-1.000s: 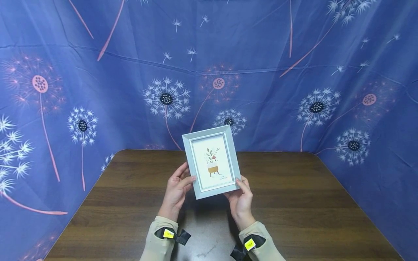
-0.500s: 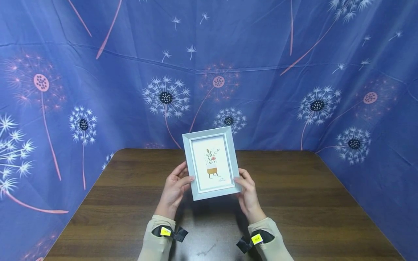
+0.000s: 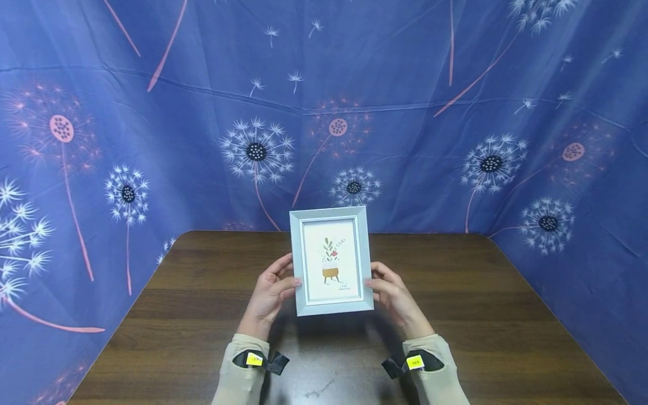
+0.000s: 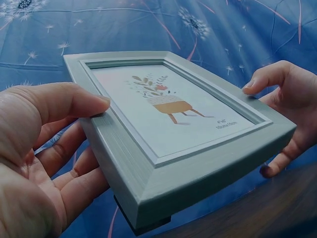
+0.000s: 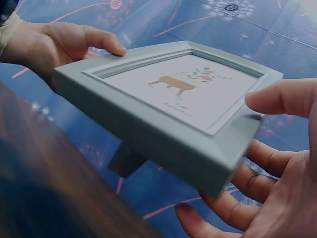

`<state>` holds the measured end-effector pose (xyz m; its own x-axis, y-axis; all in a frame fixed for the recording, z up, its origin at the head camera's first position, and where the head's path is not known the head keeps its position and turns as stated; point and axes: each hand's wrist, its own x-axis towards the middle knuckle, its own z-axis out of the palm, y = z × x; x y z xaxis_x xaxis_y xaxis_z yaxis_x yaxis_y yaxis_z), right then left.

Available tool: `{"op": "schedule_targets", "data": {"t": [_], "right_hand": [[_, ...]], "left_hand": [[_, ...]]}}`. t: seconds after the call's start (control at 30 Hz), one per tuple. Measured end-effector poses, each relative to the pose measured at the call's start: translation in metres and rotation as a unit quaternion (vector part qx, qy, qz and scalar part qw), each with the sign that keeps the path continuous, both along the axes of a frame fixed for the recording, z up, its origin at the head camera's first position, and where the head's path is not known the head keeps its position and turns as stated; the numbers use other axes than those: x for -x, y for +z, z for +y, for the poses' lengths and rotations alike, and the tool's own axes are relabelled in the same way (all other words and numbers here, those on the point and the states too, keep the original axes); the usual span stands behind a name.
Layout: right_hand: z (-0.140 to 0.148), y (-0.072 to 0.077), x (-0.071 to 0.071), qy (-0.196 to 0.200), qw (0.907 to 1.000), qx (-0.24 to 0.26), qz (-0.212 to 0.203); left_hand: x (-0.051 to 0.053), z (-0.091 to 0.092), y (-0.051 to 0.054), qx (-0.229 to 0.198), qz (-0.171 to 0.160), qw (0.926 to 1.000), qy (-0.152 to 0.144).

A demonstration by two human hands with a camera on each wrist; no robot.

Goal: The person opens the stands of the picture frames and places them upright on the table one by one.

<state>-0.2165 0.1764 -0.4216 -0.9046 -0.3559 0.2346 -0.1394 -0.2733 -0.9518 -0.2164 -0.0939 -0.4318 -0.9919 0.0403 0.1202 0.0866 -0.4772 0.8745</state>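
Note:
A pale grey-blue picture frame (image 3: 331, 308) is held up above the table, its front toward me. Inside it is a white print (image 3: 331, 236) of a plant in a legged pot. My left hand (image 3: 268, 295) grips the left side, thumb on the front and fingers behind. On the opposite side my right hand (image 3: 397, 298) pinches the edge the same way, thumb on the front face. A dark stand (image 5: 126, 158) juts from the back in the right wrist view. Most of the back is hidden.
Below lies a brown wooden table (image 3: 202, 315) with rounded far corners. Behind and on both sides hangs a blue cloth (image 3: 415, 157) printed with dandelions. Each sleeved wrist wears a black strap (image 3: 425, 361) with a yellow label.
The picture frame has turned from a leftward tilt to nearly upright and sits slightly lower. My right hand has shifted right and up along its side; the left hand has moved little.

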Motion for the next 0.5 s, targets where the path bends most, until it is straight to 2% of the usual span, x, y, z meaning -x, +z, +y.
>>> {"op": "schedule_targets", "data": {"t": [0.3, 0.5], "right_hand": [[0.014, 0.002, 0.002, -0.004, 0.9999, -0.010, 0.006], [0.016, 0.004, 0.002, -0.021, 0.9996, -0.019, 0.001]], "left_hand": [[0.000, -0.003, -0.002, 0.039, 0.026, 0.9987, -0.019], [0.000, -0.003, -0.004, 0.050, 0.020, 0.9982, -0.024]]}}
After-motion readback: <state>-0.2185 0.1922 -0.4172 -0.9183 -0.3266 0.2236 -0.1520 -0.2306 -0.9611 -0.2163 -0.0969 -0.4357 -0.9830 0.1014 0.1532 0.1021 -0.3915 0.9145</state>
